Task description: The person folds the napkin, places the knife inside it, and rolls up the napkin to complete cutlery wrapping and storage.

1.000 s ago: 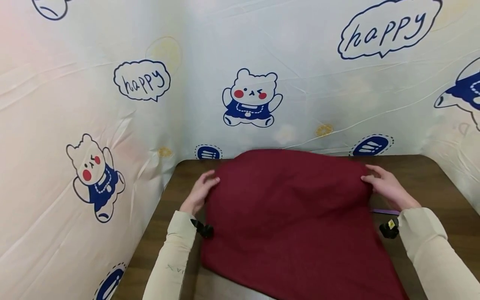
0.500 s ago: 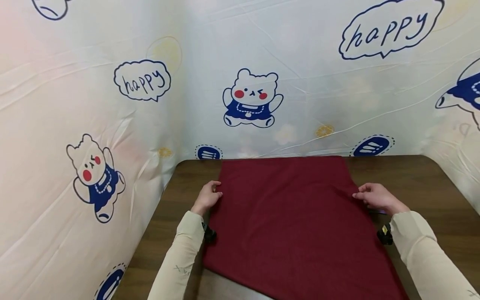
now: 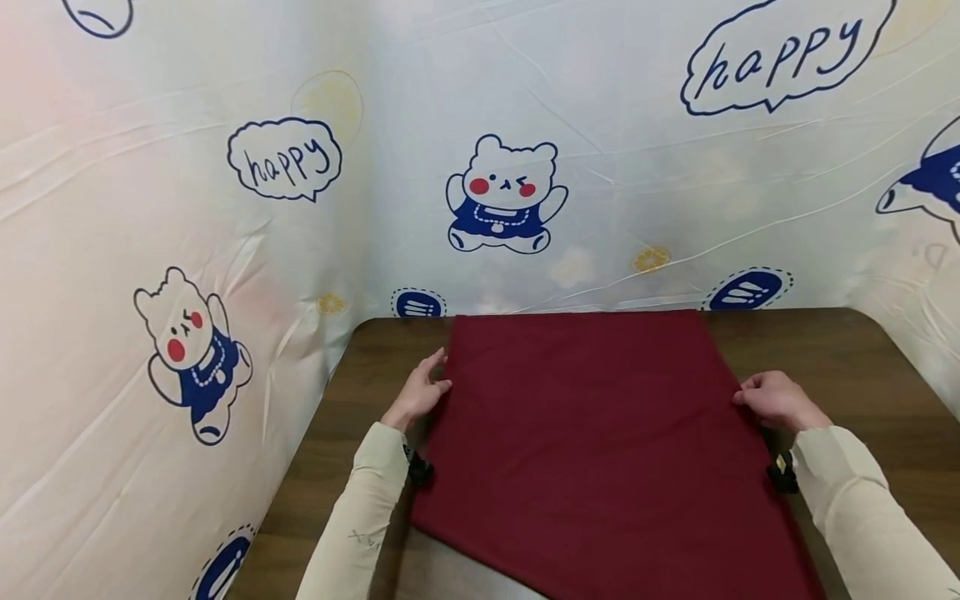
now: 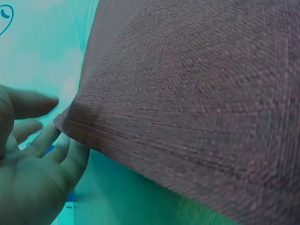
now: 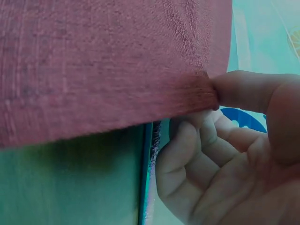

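Your right hand point(image 3: 778, 400) pinches the red cloth point(image 3: 592, 425); your left hand point(image 3: 417, 394) is spread loosely at its edge. Pull softly (not too hard!) so it lies flat.

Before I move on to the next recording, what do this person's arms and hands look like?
The left sleeve and right sleeve are long and pale cream, ending in broad cuffs. The left one bears small dark marks, too small to read. The left device and right device at the wrists are black; the right has a small yellow patch. The left hand and right hand are gloveless.
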Action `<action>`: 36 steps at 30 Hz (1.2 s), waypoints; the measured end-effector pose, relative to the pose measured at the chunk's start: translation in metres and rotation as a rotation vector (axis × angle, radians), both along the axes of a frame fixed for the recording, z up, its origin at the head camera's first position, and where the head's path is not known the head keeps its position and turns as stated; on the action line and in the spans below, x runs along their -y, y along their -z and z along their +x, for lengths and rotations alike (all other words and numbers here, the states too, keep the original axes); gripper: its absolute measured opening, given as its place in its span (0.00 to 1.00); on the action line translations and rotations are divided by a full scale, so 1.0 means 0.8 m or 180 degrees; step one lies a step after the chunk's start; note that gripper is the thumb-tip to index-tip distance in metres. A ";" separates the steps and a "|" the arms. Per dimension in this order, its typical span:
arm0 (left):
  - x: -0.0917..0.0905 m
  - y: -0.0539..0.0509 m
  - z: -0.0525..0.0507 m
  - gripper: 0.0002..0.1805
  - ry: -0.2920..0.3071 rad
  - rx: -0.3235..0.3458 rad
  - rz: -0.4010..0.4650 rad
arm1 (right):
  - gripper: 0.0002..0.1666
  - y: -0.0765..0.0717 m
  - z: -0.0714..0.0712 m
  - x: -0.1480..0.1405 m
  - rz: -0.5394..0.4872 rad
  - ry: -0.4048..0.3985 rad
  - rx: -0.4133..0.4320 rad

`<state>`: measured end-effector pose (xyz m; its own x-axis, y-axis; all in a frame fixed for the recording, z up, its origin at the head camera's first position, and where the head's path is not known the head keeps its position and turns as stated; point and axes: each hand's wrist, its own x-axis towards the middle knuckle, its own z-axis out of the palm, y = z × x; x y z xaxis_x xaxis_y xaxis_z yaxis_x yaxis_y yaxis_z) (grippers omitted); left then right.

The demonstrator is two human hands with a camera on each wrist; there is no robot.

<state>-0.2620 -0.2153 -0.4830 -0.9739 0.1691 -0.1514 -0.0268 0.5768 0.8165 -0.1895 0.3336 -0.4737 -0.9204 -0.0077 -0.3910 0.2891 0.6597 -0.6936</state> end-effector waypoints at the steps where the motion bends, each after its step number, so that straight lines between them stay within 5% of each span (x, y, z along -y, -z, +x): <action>1: 0.000 0.000 0.000 0.37 -0.0032 0.0051 0.0028 | 0.11 0.001 0.000 -0.001 0.0002 -0.0026 0.0019; 7: 0.008 0.002 0.010 0.34 -0.0251 0.0758 0.0106 | 0.16 0.007 0.005 -0.006 0.0130 -0.0246 0.0020; 10: 0.014 0.000 0.020 0.24 -0.0178 0.1173 0.0194 | 0.11 0.009 0.006 -0.009 0.0330 -0.0300 -0.0085; 14: 0.022 -0.008 0.038 0.14 0.0312 0.1515 -0.0055 | 0.23 0.001 0.008 -0.010 0.0821 -0.0483 -0.0350; 19: 0.033 -0.017 0.057 0.15 0.1116 0.1619 -0.0398 | 0.28 -0.010 0.014 -0.001 0.1106 -0.0658 -0.0617; 21: 0.039 -0.018 0.062 0.19 0.1460 0.1657 -0.0202 | 0.28 -0.013 0.016 0.006 0.1062 -0.0723 -0.0625; 24: 0.048 -0.017 0.071 0.39 0.2049 0.1767 0.0327 | 0.28 -0.019 0.019 0.015 0.0998 -0.0826 -0.0614; 27: 0.051 -0.016 0.082 0.55 0.2447 0.1931 0.0858 | 0.28 -0.024 0.020 0.021 0.0990 -0.0888 -0.0620; 29: 0.047 -0.015 0.091 0.60 0.2582 0.2018 0.1100 | 0.29 -0.026 0.021 0.022 0.1009 -0.0945 -0.0609; 33: 0.035 -0.012 0.106 0.62 0.2563 0.2066 0.1219 | 0.30 -0.023 0.024 0.023 0.1011 -0.1197 -0.0571; 36: 0.034 -0.015 0.114 0.59 0.2407 0.1796 0.1106 | 0.30 -0.019 0.028 0.025 0.1029 -0.1420 -0.0606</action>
